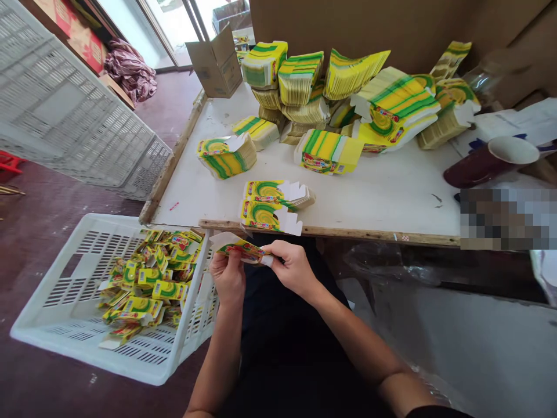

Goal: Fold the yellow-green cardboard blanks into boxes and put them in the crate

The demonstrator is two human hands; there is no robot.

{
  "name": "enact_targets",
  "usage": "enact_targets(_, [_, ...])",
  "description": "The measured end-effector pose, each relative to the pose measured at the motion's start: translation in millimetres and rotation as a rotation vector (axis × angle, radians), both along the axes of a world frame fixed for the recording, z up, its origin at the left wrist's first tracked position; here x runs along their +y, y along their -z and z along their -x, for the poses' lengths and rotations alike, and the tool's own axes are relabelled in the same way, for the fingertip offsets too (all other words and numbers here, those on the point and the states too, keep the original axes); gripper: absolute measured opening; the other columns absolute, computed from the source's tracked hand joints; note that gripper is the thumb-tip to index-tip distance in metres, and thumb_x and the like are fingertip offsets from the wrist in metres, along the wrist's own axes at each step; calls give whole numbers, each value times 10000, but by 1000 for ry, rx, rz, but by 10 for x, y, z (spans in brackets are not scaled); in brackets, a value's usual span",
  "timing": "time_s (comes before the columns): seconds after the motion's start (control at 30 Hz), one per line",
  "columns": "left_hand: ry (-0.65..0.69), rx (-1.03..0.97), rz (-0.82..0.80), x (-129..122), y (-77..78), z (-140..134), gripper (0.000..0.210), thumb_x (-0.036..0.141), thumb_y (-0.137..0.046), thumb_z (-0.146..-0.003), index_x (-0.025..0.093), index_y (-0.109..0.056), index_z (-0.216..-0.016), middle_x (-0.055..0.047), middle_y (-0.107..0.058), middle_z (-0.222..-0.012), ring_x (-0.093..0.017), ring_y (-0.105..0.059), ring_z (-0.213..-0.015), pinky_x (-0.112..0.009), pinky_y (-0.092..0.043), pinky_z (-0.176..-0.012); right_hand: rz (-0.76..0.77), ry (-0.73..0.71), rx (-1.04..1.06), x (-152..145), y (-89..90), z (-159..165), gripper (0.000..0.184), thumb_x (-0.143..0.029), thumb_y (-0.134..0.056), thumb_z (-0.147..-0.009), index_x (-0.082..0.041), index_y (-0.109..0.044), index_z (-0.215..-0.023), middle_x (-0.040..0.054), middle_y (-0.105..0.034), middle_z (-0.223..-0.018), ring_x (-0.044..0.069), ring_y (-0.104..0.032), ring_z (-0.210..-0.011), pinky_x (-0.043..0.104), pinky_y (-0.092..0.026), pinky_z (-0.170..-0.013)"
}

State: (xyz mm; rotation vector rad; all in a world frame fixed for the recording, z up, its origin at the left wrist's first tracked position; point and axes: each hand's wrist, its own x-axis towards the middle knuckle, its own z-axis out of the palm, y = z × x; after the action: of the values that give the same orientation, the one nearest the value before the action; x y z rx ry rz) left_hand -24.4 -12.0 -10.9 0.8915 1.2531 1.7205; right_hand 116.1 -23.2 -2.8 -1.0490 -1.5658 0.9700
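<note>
Box (244, 249) is held in both hands, just in front of the bench (383, 194). It is yellow and green with some red, and a white flap sticks out at its left end. A bit of white shows at its right end too. I cannot tell how far it is folded.

Left grip (228, 278) holds the box near the left and middle, with the thumb lying on the front. Right grip (296, 268) pinches the right end between thumb and fingers. Dark clothes (291, 348) are behind the hands.

Just past the box, by the bench edge, lie two small piles: a near pile (261, 213) and a far pile (261, 189), white flaps to the right. The white crate (183, 316) is near the left arm, with lots of little boxes (148, 278) jumbled inside.

Farther back on the bench are a left stack (228, 158) and a right stack (326, 151), then a big heap (300, 78) in the same colors. A brown carton (220, 69) stands open at the back left corner. A dark red mug (476, 165) is on the right, near a blurred patch (507, 219). Gray crates (87, 116) and pink cloth (129, 72) are off to the left.
</note>
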Motion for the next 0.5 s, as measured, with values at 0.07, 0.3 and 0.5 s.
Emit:
enact_targets(0.07, [79, 59, 23, -6, -80, 109, 430, 632, -770, -662, 220, -694, -760, 2, -715, -738, -155, -671, -685, -286, -555, -696, -86, 37, -80, 25, -32, -107, 208, -214, -558, -927, -251, -755, -984, 31, -732, -837, 171, -669, -769, 287, -554, -714])
enact_targets(0.3, [374, 349, -17, -25, -435, 483, 1002, 909, -628, -462, 217, -645, -1186, -147, -698, -1192, -342, -646, -1138, -427, -539, -933, -372, 76, -436, 60, -193, -325, 295, -176, -516, -964, -346, -757, -978, -2, -756, -942, 201, -643, -1063, 457, -453, -1073])
enact_targets(0.5, [654, 846, 244, -35, -314, 247, 592, 432, -774, -676, 224, -570, -1191, -66, -729, -1066, -254, -705, -938, -372, -565, -817, -335, 152, -248, -25, -97, -164, 314, -237, -595, -916, -338, -649, -1208, 30, -608, -1367, 259, -423, -1406, 540, -254, -1217])
